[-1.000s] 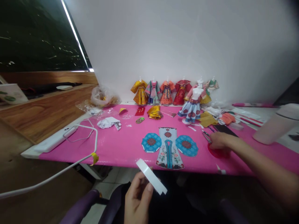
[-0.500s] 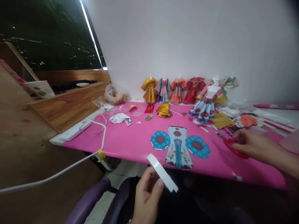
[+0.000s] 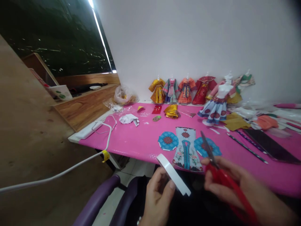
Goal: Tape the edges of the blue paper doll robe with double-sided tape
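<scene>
My left hand [image 3: 158, 196] pinches a roll of white tape [image 3: 174, 175] in front of the table edge, its loose end pointing down to the right. Red-handled scissors [image 3: 218, 172] are gripped in my right hand [image 3: 237, 185], blades tilted up and to the left, seemingly together. Beyond the hands lies a patterned white dress piece [image 3: 187, 147] of fabric, laid flat. A round blue piece [image 3: 168, 140] lies at its left. The other blue piece [image 3: 204, 146], on the right, is partly covered by the scissor blades.
Small dressed mannequins [image 3: 185, 89] line the wall. One in a flowered skirt [image 3: 213, 110] stands nearer. At right lie pencils [image 3: 246, 147], a dark phone-like slab [image 3: 274, 146] and cloth scraps [image 3: 236, 121]. A white tube frame [image 3: 70, 174] crosses the left. Crumpled white cloth [image 3: 129, 119] rests left of centre.
My right hand has picked the red scissors up from the table's right side and brought them left, close to the tape. My left hand still holds the tape. The view has shifted slightly left.
</scene>
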{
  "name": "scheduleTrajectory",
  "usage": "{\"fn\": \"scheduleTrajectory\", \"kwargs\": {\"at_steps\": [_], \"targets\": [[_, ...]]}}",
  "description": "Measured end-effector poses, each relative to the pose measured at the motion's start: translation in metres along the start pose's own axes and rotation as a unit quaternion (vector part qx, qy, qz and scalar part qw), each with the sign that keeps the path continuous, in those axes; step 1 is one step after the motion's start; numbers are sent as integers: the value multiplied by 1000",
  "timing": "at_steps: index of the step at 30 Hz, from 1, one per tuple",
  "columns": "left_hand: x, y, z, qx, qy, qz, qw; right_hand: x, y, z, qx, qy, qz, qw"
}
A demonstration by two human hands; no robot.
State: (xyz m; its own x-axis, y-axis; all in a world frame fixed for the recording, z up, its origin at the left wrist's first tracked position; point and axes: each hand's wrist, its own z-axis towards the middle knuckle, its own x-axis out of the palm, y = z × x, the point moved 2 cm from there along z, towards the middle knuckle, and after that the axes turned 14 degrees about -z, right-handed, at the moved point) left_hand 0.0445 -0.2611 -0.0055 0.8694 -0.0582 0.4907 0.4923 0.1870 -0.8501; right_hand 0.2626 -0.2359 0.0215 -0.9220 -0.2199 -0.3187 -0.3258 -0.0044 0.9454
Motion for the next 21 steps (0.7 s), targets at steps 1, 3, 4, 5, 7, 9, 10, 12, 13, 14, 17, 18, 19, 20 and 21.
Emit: {"fn": "scheduleTrajectory", "kwargs": {"at_steps": [1,3,4,5,7,9,10,12,13,14,17,18,19,20,21], "targets": [[0,0,0,4,-1,-7,1000,11,3,2,-4,1,4,1000],[0,-1,-1,8,3,-19,1000,27,8,6,-4,17,19,1000],[0,-1,-1,2,7,-19,1000,31,10,6,-5,18,19,1000],[-1,-1,-1,-7,12,-16,1000,34,12,6,-1,25,15,1000],[-2,0,-2,-25,19,-6,999,35,13,5,11,41,-5,999],[-3,2,-4,-33,19,-5,999,35,14,4,24,63,-17,998],[-3,3,-5,-36,18,-7,999,35,14,4,28,73,-15,997],[-4,5,-7,-44,16,-14,999,37,15,3,31,80,0,996],[-3,7,-8,-49,17,-19,998,39,16,3,34,80,7,996],[-3,8,-8,-52,18,-27,998,40,16,3,36,79,12,996],[-2,9,-7,-41,20,-68,997,41,20,2,29,65,18,997],[-2,10,-7,-37,19,-80,996,41,20,1,26,60,20,998],[-2,10,-6,-35,18,-88,995,41,20,1,23,57,23,998],[-2,10,-6,-37,16,-90,995,40,20,0,22,55,28,998],[-2,10,-5,-42,16,-88,995,40,19,0,25,57,36,997]]}}
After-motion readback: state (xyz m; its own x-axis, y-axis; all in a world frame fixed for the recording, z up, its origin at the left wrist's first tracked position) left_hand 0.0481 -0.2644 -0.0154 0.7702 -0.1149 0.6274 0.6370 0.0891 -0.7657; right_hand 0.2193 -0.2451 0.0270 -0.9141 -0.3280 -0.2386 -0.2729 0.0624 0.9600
